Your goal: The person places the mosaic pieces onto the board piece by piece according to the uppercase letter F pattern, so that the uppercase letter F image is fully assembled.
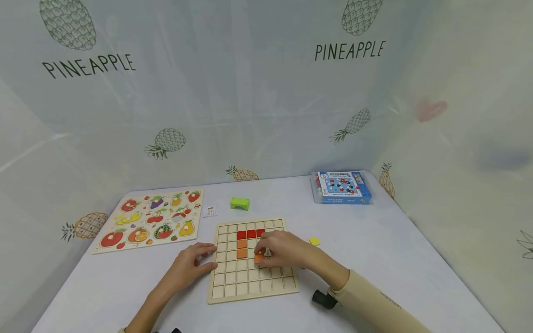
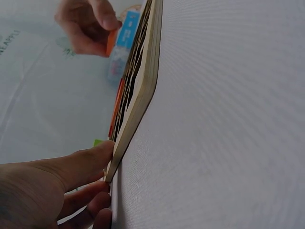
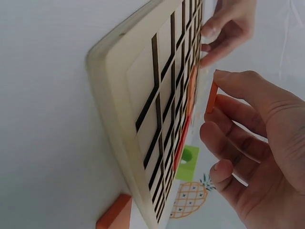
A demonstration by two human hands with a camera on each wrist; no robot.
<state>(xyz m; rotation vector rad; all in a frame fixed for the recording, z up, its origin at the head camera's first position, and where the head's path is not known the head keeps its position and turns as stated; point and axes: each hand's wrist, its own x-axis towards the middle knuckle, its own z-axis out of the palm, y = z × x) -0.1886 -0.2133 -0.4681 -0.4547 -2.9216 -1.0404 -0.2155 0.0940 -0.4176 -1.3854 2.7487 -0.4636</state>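
A wooden grid board (image 1: 225, 296) lies on the white table. Three red tiles (image 1: 251, 234) form a row in its upper part, and two orange tiles (image 1: 242, 249) run down below the leftmost red one. My right hand (image 1: 283, 249) pinches another orange tile (image 3: 212, 98) between thumb and fingers, just over the board's middle; the right wrist view shows it tilted on edge and apart from the grid. At the board's left edge, my left hand (image 1: 189, 266) touches the rim with thumb and fingertips, its fingers loosely bent.
Right of the board lie a yellow tile (image 1: 314, 241) and a loose orange tile (image 3: 114, 212). Behind it stands a green arch block (image 1: 239, 203) beside a small printed card (image 1: 210, 211). A fruit puzzle board (image 1: 150, 219) is at left, a blue-and-clear box (image 1: 341, 187) at back right.
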